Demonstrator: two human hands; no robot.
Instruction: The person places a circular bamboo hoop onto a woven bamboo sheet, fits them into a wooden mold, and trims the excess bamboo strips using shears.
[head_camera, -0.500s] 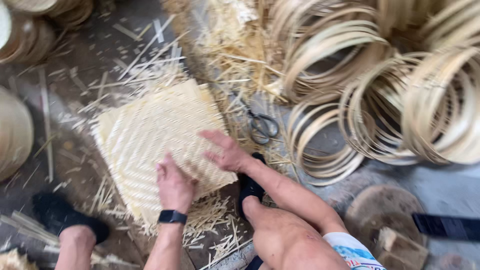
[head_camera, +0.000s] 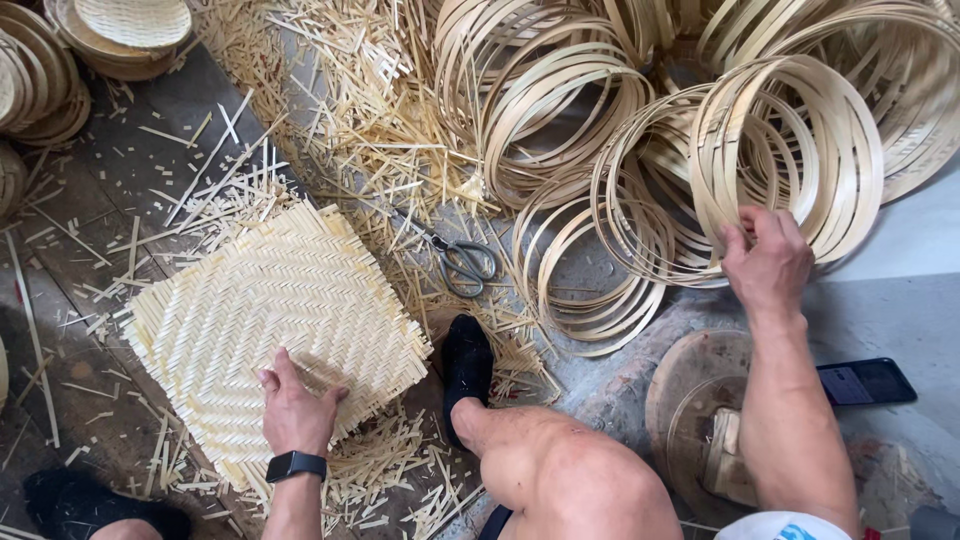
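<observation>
A square woven bamboo mat (head_camera: 270, 310) lies on the floor in front of me. My left hand (head_camera: 295, 405), with a black watch on the wrist, rests flat on the mat's near corner, fingers spread. My right hand (head_camera: 765, 262) is far to the right, fingers closed on the lower edge of a bundle of bamboo hoops (head_camera: 790, 160). Grey scissors (head_camera: 462, 260) lie on the floor between the mat and the hoops.
Piles of bamboo hoops (head_camera: 560, 110) fill the top and right. Strip offcuts (head_camera: 330, 90) litter the floor. Stacked woven baskets (head_camera: 125, 30) sit at top left. My black-shoed foot (head_camera: 467, 365) and knee are at centre bottom. A round wooden block (head_camera: 695, 410) and a dark phone (head_camera: 865, 382) lie at right.
My right hand has left the mat and reached far right onto the hoop bundle. My left hand stays on the mat. The view has shifted right.
</observation>
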